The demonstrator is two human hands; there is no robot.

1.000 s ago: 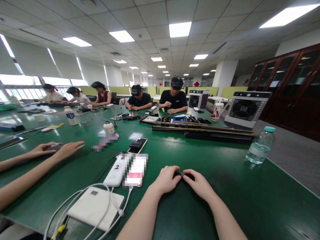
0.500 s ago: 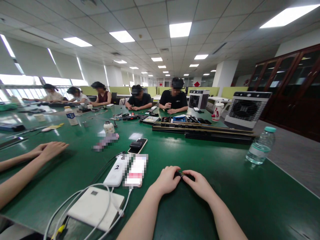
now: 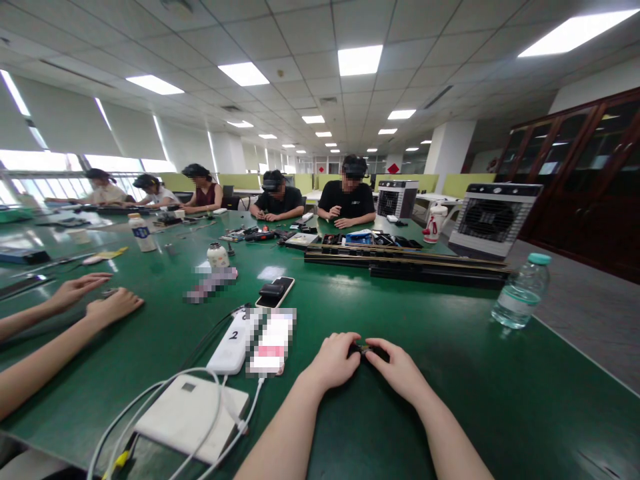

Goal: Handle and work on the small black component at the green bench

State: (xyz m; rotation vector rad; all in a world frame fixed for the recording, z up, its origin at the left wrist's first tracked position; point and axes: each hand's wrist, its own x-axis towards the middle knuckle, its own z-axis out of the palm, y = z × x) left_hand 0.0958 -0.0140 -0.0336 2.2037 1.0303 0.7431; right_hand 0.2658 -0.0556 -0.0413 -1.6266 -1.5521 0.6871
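A small dark piece [image 3: 363,349] sits between my two hands, low over the green table [image 3: 450,320]; its kind is too small to make out. My left hand [image 3: 337,358] grips it from the left with curled fingers, thumb and index at its near end. From the right, my right hand [image 3: 393,363] pinches the other end between thumb and fingers. Most of the piece is covered by my fingertips. Left of my forearm lie a phone with a blurred screen [image 3: 271,341] and a white power bank marked 2 [image 3: 233,341].
A white box [image 3: 187,417] with looping cables lies at the lower left. A water bottle [image 3: 521,293] stands to the right. Long black rails [image 3: 435,275] and a heap of tools lie farther back. A neighbour's hands [image 3: 115,305] work at the left, and several people sit beyond.
My hands and the dark piece are almost unmoved. At the left, the neighbour's hands have moved apart, and a small object now shows between them.
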